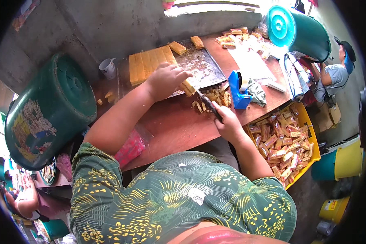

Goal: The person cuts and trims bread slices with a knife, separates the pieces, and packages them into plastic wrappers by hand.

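My left hand rests over the near right end of a block of sliced cake, its fingers on a cut strip. In my right hand is a black-handled knife, its blade reaching to the near end of that strip. The cake lies on a dark metal baking tray, with separate cake pieces near its far edge. Cake scraps and trimmings lie beside the knife, in front of the tray. A blue tape dispenser stands to their right.
A yellow crate of wrapped cake bars is at my right. Wrapped pieces lie at the table's far end. Large green tubs and a white mug stand left; a teal tub is far right. Other people are at both sides.
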{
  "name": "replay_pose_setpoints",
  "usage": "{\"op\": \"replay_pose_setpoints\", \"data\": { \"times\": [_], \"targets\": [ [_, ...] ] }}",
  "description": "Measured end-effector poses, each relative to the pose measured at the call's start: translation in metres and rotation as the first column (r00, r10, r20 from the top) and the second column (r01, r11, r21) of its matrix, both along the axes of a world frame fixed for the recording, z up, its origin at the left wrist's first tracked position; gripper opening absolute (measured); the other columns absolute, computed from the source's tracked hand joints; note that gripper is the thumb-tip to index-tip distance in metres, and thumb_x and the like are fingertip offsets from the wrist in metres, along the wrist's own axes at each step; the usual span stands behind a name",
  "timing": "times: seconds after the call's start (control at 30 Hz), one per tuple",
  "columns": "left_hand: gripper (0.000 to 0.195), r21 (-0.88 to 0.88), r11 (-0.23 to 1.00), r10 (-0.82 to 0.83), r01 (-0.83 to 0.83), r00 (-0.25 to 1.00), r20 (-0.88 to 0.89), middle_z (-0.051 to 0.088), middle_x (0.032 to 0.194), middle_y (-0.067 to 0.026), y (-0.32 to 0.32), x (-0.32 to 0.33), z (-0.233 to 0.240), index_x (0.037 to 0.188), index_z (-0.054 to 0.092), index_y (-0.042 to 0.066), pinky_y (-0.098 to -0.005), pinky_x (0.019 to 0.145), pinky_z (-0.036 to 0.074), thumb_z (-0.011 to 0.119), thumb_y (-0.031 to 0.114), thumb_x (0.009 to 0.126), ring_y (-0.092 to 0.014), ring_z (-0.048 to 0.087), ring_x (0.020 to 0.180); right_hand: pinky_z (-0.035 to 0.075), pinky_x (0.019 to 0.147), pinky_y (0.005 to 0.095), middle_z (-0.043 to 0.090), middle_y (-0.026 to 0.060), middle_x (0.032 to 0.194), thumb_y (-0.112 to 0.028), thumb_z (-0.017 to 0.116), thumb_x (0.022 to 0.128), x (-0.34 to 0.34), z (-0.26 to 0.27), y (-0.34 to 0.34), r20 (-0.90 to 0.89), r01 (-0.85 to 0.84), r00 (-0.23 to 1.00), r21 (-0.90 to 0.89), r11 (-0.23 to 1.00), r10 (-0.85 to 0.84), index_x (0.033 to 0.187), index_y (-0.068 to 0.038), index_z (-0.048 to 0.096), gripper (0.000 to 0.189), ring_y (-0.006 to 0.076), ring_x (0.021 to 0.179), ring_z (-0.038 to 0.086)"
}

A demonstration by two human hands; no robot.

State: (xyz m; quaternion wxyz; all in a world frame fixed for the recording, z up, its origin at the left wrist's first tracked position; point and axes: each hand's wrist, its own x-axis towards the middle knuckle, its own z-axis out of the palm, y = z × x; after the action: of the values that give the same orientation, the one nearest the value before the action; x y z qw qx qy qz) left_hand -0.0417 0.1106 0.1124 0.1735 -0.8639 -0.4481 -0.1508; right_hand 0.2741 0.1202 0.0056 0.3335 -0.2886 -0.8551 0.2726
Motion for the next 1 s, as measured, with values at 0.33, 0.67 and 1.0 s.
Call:
{"op": "replay_pose_setpoints", "data": {
  "times": [0.33,0.67,1.0],
  "targets": [
    [0.074,-0.101,0.99,0.126,-0.102,0.955,0.269,0.074,0.11,-0.0121,-0.012,-0.007,-0.003,0.143,0.051,0.015,-0.048,0.092,0.051,0.088,0.031,0.081,-0.036,0.069,0.104,0.048,0.058,0.0246,0.059,-0.0024,0.085,-0.011,0.061,0.107,-0.01,0.03,-0.037,-0.168,-0.112,0.986,-0.629,0.769,0.007,0.16,-0.016,0.046,0.056,0.0046,0.062,0.05],
    [0.069,-0.012,0.995,0.101,-0.103,0.928,0.36,0.073,0.106,-0.0096,-0.018,-0.008,-0.01,0.139,0.056,0.016,-0.0465,0.09,0.05,0.087,0.036,0.08,-0.034,0.069,0.101,0.05,0.06,0.0241,0.064,-0.0004,0.091,-0.01,0.06,0.107,-0.008,0.013,-0.04,-0.27,-0.228,0.962,-0.722,0.653,0.037,0.16,-0.014,0.046,0.055,0.0051,0.064,0.055],
    [0.062,0.015,0.996,0.079,-0.09,0.938,0.338,0.072,0.101,-0.0052,-0.024,-0.006,-0.008,0.136,0.062,0.017,-0.0436,0.092,0.048,0.086,0.031,0.081,-0.028,0.069,0.097,0.053,0.085,0.0271,0.069,0.0051,0.11,-0.007,0.06,0.105,-0.009,0.009,-0.04,-0.199,-0.133,0.98,-0.594,0.793,0.015,0.156,-0.004,0.048,0.052,0.0094,0.087,0.058]
  ]
}}
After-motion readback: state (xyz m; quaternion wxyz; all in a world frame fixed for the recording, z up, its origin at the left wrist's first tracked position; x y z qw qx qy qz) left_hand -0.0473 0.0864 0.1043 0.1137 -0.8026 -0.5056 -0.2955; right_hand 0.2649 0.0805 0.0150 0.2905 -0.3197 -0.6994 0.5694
